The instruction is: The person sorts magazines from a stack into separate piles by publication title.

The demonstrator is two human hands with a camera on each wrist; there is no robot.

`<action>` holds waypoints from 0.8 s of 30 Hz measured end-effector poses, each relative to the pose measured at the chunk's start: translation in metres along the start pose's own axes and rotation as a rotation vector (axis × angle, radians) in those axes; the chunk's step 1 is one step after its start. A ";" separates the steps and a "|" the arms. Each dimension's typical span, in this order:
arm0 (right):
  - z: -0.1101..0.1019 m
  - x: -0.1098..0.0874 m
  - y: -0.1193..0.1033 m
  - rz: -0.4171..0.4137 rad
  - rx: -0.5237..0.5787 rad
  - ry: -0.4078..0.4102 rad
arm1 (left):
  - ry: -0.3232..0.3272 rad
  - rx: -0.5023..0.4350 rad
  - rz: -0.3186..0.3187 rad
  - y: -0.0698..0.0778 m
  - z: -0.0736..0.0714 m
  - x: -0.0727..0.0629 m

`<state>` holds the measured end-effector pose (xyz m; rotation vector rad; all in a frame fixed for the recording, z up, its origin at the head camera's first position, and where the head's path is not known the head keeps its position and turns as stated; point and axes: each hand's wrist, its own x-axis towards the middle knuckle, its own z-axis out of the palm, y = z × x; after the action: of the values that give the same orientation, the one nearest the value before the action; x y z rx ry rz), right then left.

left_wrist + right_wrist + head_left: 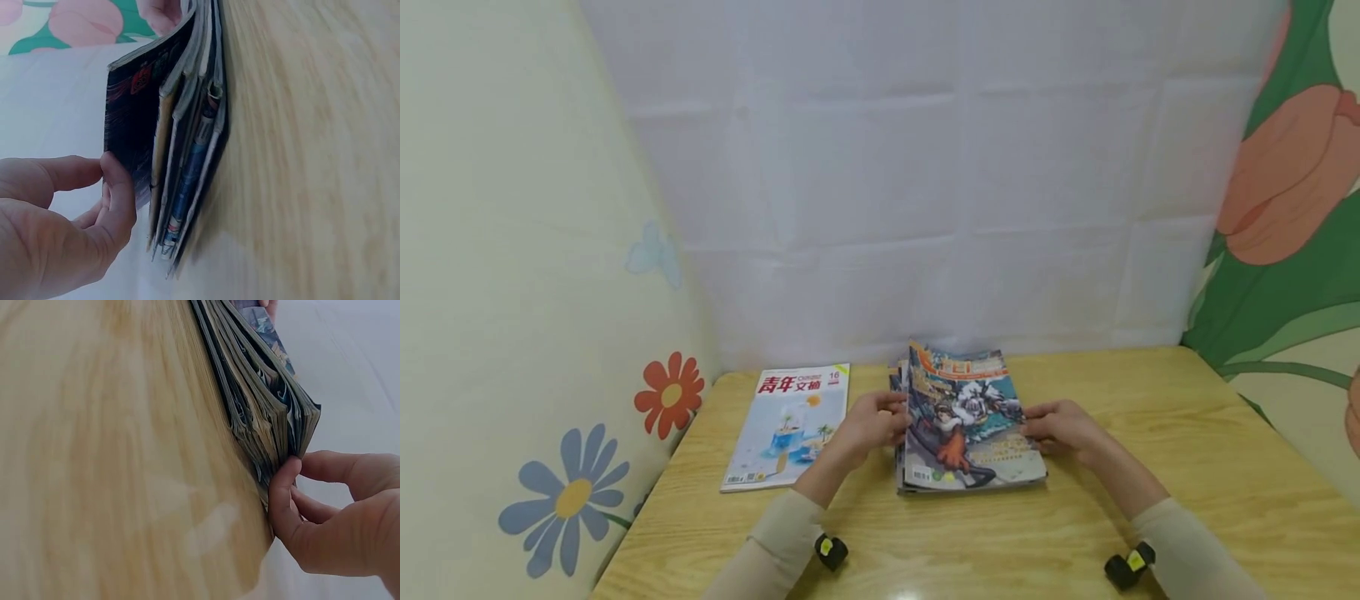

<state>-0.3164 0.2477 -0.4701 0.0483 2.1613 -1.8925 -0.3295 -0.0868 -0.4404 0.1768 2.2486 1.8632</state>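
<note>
A comic magazine [966,421] with a dark, colourful cover tops a stack of magazines [187,150] in the middle of the table. My left hand [871,427] pinches its left edge between thumb and fingers. That edge is raised, leaving a wedge-shaped gap over the spines below in the left wrist view. At the opposite side, my right hand [1067,427] pinches the top magazine's page edges near a corner. Loose, slightly curled pages [262,419] fan out below it in the right wrist view. Most of the lower covers are hidden.
A magazine with a white and blue cover [790,429] lies flat on the wooden table [1120,392], left of the stack. Behind the table hangs a white creased cloth [910,183]. Walls with painted flowers [574,500] stand at both sides.
</note>
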 end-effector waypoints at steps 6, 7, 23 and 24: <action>-0.002 0.000 -0.001 0.023 0.040 0.013 | -0.011 -0.012 0.025 0.006 0.002 -0.002; -0.002 0.000 -0.001 0.025 0.044 0.017 | -0.009 -0.014 0.024 0.007 0.002 -0.002; -0.004 0.004 -0.002 0.006 0.212 -0.038 | -0.007 0.008 0.049 0.007 0.000 0.002; -0.004 0.004 -0.002 0.004 0.213 -0.039 | -0.007 0.009 0.048 0.008 0.000 0.002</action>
<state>-0.3217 0.2503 -0.4683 0.0564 1.9252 -2.0951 -0.3320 -0.0849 -0.4331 0.2406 2.2680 1.8735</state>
